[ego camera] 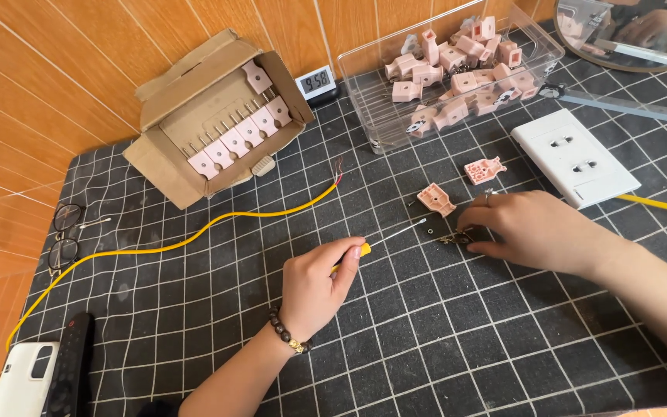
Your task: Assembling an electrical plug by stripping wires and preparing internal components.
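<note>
On the black gridded counter (194,309), a yellow wire (194,239) ran past an open cardboard box (218,116) of pink plug halves. The left hand (314,289) was closed around a yellow-handled screwdriver (384,239), its tip pointing right toward a pink plug shell (435,198). Just beyond, the right hand (530,230) curled over small dark metal parts (451,239), fingertips pinching them. A white socket plate (577,158) lay farther right.

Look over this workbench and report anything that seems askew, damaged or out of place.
The yellow cable ends in stripped, bare wire tips near the cardboard box, joined to nothing. Two pink plug shells lie loose on the mat, outside the clear bin. The left hand holds a screwdriver; nothing looks spilled.
</note>
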